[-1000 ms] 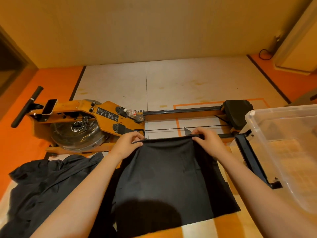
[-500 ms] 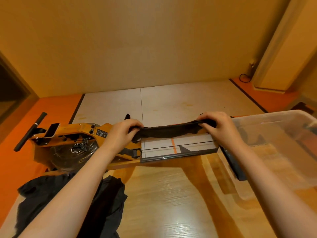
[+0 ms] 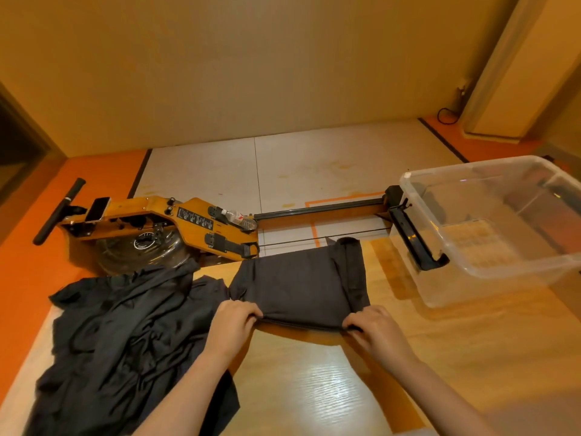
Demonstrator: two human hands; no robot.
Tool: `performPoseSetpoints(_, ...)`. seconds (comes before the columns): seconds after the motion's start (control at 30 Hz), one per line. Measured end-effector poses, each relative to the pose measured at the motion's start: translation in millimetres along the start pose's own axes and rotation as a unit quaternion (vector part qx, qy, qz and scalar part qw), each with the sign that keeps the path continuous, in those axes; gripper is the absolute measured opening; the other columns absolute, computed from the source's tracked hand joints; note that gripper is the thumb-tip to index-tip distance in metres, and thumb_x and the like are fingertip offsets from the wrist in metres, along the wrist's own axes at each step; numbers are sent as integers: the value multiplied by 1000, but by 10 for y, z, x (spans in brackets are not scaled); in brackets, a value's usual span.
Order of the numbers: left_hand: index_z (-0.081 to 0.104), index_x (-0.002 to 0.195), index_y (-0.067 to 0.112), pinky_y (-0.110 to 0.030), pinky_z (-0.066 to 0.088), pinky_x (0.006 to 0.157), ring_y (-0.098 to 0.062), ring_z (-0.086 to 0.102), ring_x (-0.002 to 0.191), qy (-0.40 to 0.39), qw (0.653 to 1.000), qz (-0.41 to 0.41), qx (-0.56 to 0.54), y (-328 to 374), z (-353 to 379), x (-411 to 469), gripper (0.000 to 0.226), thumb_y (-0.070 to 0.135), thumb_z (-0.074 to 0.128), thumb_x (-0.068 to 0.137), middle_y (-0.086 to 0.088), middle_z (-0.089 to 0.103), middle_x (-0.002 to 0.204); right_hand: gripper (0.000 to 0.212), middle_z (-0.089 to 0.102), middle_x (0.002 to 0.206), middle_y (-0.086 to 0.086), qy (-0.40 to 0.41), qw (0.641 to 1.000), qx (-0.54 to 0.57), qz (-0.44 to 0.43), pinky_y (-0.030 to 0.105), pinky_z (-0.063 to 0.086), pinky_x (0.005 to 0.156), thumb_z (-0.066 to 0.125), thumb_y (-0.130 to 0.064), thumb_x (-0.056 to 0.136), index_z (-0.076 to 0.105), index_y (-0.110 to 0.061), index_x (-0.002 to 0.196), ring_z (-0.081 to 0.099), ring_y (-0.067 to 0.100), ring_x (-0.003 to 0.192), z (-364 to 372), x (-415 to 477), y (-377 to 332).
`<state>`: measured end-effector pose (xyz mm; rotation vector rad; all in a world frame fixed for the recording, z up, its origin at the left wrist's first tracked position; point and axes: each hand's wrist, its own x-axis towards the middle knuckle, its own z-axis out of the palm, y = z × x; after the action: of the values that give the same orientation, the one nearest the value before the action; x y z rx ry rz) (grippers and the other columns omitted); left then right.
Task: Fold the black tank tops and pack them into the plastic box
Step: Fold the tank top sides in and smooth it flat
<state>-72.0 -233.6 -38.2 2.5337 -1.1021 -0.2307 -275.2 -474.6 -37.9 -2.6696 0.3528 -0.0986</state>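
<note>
A black tank top (image 3: pixel 298 287) lies folded into a rectangle on the wooden table (image 3: pixel 314 388). My left hand (image 3: pixel 234 320) pinches its near left corner and my right hand (image 3: pixel 375 330) pinches its near right corner, both at the near folded edge. A crumpled pile of black tank tops (image 3: pixel 125 341) lies on the table to the left, touching the folded one. The clear plastic box (image 3: pixel 490 265) stands at the right on the table and looks empty.
A wooden rowing machine (image 3: pixel 163 228) with a black rail (image 3: pixel 320 209) stands on the floor just beyond the table's far edge. A phone (image 3: pixel 98 209) and a water bottle (image 3: pixel 237 217) rest on it. Wall and door frame lie behind.
Both hands lifted the tank top's far edge up off the table, then brought it toward me and laid it down folded in half. The head view tilted up and back down.
</note>
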Motion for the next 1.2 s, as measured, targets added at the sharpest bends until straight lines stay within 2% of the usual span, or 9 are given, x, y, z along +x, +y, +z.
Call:
performPoseSetpoints(0.2,75,89,22,-31,45,95,-15,64,96,1,1000,-20,15,-54,97,-240,21,4,69,83,8,72,96,27,64,72,-19,28,999,0,-30,22,31,95,82,-21,64,66,-35,80,59,1,70,274,-372,-279)
performPoseSetpoints(0.3,71,92,21,-28,38,102,-14,57,112,-40,996,-75,-2,-124,92,-299,25,2,55,89,6,68,111,7,61,70,-19,18,999,-13,-50,22,20,105,67,-38,75,65,-38,81,58,-2,72,442,-506,-389)
performPoseSetpoints(0.37,70,97,20,-28,37,102,-15,55,115,-45,993,-106,-15,-134,60,-317,27,3,50,90,4,66,114,17,62,74,-19,11,999,-5,-47,21,16,107,53,-49,81,65,-37,84,58,-2,78,469,-513,-431)
performPoseSetpoints(0.47,68,110,19,-30,39,102,-16,54,116,-19,992,-123,-31,-64,31,-294,28,7,49,93,2,65,118,31,64,87,-18,18,999,-3,-43,23,22,109,45,-54,85,66,-33,92,55,3,92,408,-399,-415)
performPoseSetpoints(0.57,59,127,18,-32,37,105,-17,50,123,-11,994,-101,-46,147,108,-267,31,15,50,96,2,58,130,26,63,99,-13,14,1000,-9,-24,29,34,104,51,-47,90,65,-29,102,53,11,103,315,-214,-309)
performPoseSetpoints(0.77,25,151,17,-36,14,119,-21,12,148,-85,989,-88,-78,756,496,-273,58,33,47,100,-2,15,161,36,61,123,-4,31,996,-17,84,32,37,103,65,-29,89,59,-21,124,50,15,121,163,270,34)
performPoseSetpoints(1.0,-14,153,21,-45,-7,118,-25,-24,145,-107,981,-162,-5,817,785,-234,84,58,37,97,-2,-26,158,48,54,132,2,43,987,-18,155,33,40,103,66,-20,88,51,-19,134,43,19,127,120,715,371)
performPoseSetpoints(1.1,-23,149,22,-48,-11,116,-24,-31,142,-142,968,-207,-20,705,864,-208,96,75,29,88,1,-33,154,44,55,128,5,45,979,-32,194,33,48,94,66,-21,89,53,-18,131,47,21,121,145,848,502)
performPoseSetpoints(1.2,-35,139,23,-47,-15,115,-22,-37,137,-164,963,-215,0,597,893,-196,119,98,-11,50,1,-38,151,32,57,119,6,45,974,-10,224,32,53,81,61,-17,91,57,-17,123,53,22,110,196,936,594)
